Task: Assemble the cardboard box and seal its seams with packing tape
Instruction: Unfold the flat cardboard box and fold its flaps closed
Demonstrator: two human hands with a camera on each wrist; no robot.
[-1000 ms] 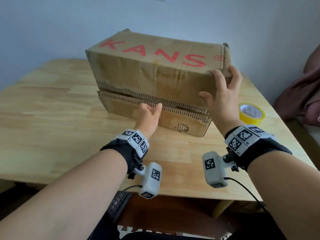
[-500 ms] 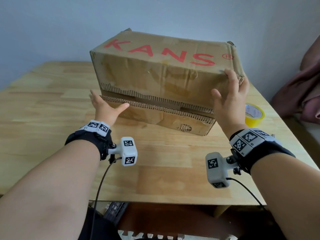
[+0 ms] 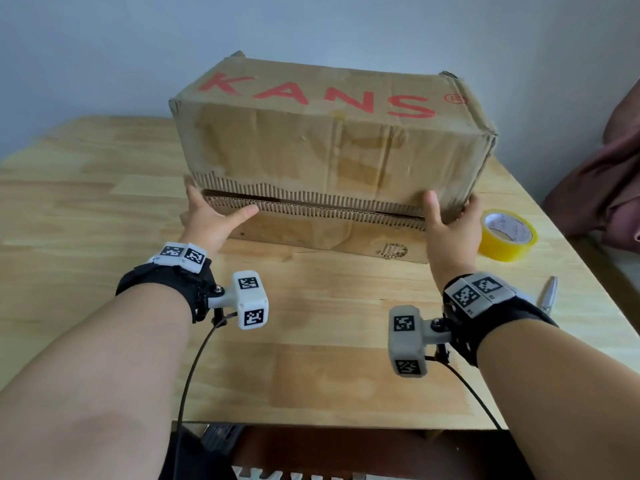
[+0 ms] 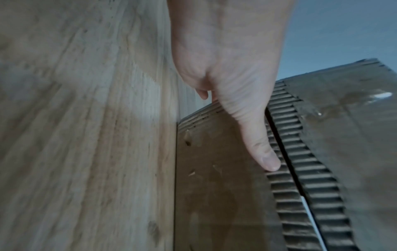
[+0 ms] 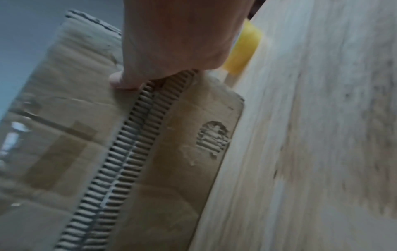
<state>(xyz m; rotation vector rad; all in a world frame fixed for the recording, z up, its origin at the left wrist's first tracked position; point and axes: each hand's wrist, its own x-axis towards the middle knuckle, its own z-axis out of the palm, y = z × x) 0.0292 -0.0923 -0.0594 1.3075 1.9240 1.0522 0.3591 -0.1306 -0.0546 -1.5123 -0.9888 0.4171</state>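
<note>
A brown cardboard box [image 3: 332,150] with red "KANS" lettering lies on its side on the wooden table [image 3: 104,209]. The seam between its two flaps [image 3: 311,206] faces me, with a narrow gap. My left hand [image 3: 211,220] holds the box's lower left corner; its thumb [image 4: 266,158] lies straight along the lower flap's corrugated edge and its fingers reach round the end, mostly hidden. My right hand [image 3: 446,226] holds the lower right corner, thumb pressed on the front face and fingers wrapped round the end. A yellow tape roll [image 3: 507,233] lies flat just right of the box.
A silver pen-like tool [image 3: 549,294] lies near the table's right edge. A dark red cloth [image 3: 609,188] is heaped beyond that edge. The blue-grey wall [image 3: 311,26] stands close behind the box. Bare tabletop stretches left of the box and in front of it.
My left hand moved from the middle of the seam to the box's left end. My right hand dropped from the upper right edge to the lower right corner. The box turned squarer to me.
</note>
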